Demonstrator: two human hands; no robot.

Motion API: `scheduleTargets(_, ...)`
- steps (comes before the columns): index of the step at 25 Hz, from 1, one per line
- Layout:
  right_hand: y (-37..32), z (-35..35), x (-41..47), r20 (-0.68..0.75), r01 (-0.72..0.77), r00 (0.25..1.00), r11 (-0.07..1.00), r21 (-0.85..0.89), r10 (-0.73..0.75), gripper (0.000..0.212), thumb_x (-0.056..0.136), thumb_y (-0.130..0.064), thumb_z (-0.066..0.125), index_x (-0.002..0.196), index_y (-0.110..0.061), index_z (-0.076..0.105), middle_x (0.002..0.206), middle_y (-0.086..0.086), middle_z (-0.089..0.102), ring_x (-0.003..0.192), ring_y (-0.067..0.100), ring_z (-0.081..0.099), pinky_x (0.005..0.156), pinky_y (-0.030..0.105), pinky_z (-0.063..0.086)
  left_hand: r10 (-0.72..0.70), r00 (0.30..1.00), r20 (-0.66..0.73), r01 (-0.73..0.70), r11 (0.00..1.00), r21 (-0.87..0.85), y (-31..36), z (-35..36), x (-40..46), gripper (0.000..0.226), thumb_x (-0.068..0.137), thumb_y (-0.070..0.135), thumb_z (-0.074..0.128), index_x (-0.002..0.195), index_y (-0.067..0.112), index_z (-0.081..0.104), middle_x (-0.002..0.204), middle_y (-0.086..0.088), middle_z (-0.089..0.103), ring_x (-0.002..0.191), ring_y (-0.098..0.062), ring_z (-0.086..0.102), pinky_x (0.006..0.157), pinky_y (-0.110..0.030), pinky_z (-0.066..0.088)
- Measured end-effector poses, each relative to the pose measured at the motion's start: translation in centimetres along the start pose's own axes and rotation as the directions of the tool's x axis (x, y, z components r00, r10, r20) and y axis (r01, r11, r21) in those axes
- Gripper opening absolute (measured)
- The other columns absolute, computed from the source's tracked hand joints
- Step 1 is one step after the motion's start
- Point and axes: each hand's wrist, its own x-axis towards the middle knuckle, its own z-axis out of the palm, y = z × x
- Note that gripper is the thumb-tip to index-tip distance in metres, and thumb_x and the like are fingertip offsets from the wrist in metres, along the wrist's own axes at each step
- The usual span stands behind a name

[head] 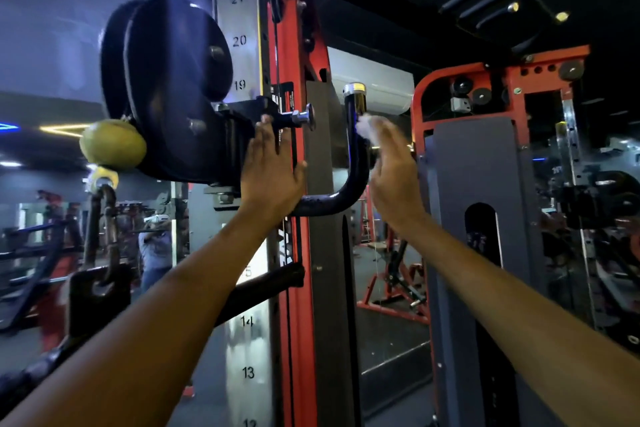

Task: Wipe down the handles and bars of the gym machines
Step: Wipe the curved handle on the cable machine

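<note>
— What are the hands doing?
— The left hand (269, 173) lies flat, fingers straight, on the sliding carriage (239, 135) just under the chrome pull-pin (302, 117). The right hand (391, 172) is raised beside the black curved handle (349, 170), with something white and blurred at its fingertips, perhaps a cloth (367, 125); its grip cannot be told.
— And beyond them?
— Left of the left hand, a black pulley (166, 87) and yellow ball (112, 144); behind, the numbered red upright (294, 288).
</note>
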Motion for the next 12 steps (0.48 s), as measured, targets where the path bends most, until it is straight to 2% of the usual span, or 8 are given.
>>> scheduleTargets(1, 1.0, 0.0, 0.9, 0.16, 0.249, 0.961, 0.955, -0.163, -0.224, 0.053, 0.082, 0.013, 0.051, 0.132, -0.004, 0.049, 0.137, 0.013, 0.048, 0.131, 0.024, 0.042, 0.111, 0.027, 0.032, 0.065, 0.995, -0.082, -0.059, 0.995, 0.075, 0.1, -1.1, -0.2, 0.062, 0.101, 0.033, 0.035, 0.153, 0.008, 0.015, 0.161, -0.016, -0.005, 0.149, -0.027, -0.005, 0.118, -0.038, -0.007)
scheduleTargets(2, 1.8, 0.0, 1.7, 0.324, 0.436, 0.883, 0.85, -0.295, -0.341, 0.056, 0.079, 0.01, 0.059, 0.133, -0.004, 0.049, 0.14, 0.014, 0.046, 0.135, 0.027, 0.037, 0.113, 0.035, 0.029, 0.14, 0.974, -0.18, -0.108, 0.979, 0.174, -0.1, -2.2, -0.3, 0.061, 0.098, 0.028, 0.038, 0.152, 0.006, 0.019, 0.161, -0.016, -0.002, 0.149, -0.028, -0.001, 0.117, -0.038, -0.01)
scheduleTargets(3, 2.7, 0.0, 2.3, 0.422, 0.53, 0.828, 0.762, -0.372, -0.37, 0.059, 0.077, 0.006, 0.063, 0.133, -0.003, 0.049, 0.142, 0.014, 0.045, 0.137, 0.027, 0.034, 0.114, 0.04, 0.027, 0.183, 0.948, -0.261, -0.111, 0.957, 0.269, -0.4, -3.3, -0.3, 0.063, 0.096, 0.026, 0.041, 0.152, 0.005, 0.021, 0.16, -0.017, -0.001, 0.149, -0.03, 0.001, 0.117, -0.039, -0.012)
scheduleTargets(5, 3.1, 0.0, 2.0, 0.464, 0.539, 0.817, 0.74, -0.402, -0.343, 0.058, 0.075, 0.001, 0.065, 0.131, -0.002, 0.052, 0.141, 0.014, 0.046, 0.138, 0.028, 0.032, 0.117, 0.04, 0.015, 0.141, 0.94, -0.312, -0.002, 0.913, 0.407, -1.4, -5.2, 0.0, 0.068, 0.095, 0.028, 0.039, 0.152, 0.0, 0.015, 0.157, -0.022, -0.006, 0.148, -0.035, -0.002, 0.115, -0.041, -0.017)
scheduleTargets(6, 2.7, -0.1, 1.1, 0.443, 0.512, 0.834, 0.761, -0.399, -0.329, 0.053, 0.075, 0.001, 0.066, 0.128, 0.0, 0.055, 0.137, 0.016, 0.05, 0.136, 0.03, 0.034, 0.118, 0.038, 0.009, 0.086, 0.959, -0.269, 0.061, 0.867, 0.494, -1.8, -5.6, -0.2, 0.068, 0.098, 0.033, 0.032, 0.151, -0.003, 0.01, 0.156, -0.026, -0.006, 0.147, -0.038, -0.005, 0.114, -0.043, -0.019)
scheduleTargets(8, 1.2, 0.9, -1.8, 0.445, 0.512, 0.84, 0.726, -0.459, -0.311, 0.041, 0.076, -0.002, 0.066, 0.116, 0.001, 0.062, 0.125, 0.02, 0.058, 0.129, 0.034, 0.044, 0.119, 0.04, 0.005, 0.04, 0.991, -0.125, 0.06, 0.708, 0.704, -2.3, -5.6, -1.0, 0.072, 0.102, 0.043, 0.018, 0.148, -0.01, 0.002, 0.154, -0.032, -0.004, 0.145, -0.043, -0.007, 0.114, -0.047, -0.017)
scheduleTargets(10, -1.8, 2.0, -4.2, 0.503, 0.484, 0.835, 0.728, -0.485, -0.221, 0.038, 0.074, -0.007, 0.069, 0.111, 0.001, 0.062, 0.111, 0.019, 0.062, 0.115, 0.033, 0.055, 0.117, 0.044, 0.02, 0.042, 0.996, -0.085, 0.043, 0.597, 0.801, -2.8, -5.5, -1.6, 0.075, 0.101, 0.046, 0.011, 0.146, -0.012, 0.0, 0.153, -0.034, -0.005, 0.145, -0.044, -0.008, 0.113, -0.049, -0.014)
scheduleTargets(12, -4.4, 1.6, -4.1, 0.606, 0.476, 0.781, 0.774, -0.416, -0.154, 0.039, 0.088, -0.008, 0.056, 0.124, 0.003, 0.048, 0.116, 0.017, 0.056, 0.112, 0.029, 0.053, 0.111, 0.041, 0.029, 0.045, 0.996, -0.071, 0.034, 0.555, 0.831, -3.1, -5.6, -1.8, 0.074, 0.102, 0.046, 0.01, 0.147, -0.011, 0.0, 0.153, -0.034, -0.007, 0.145, -0.043, -0.008, 0.112, -0.049, -0.014)
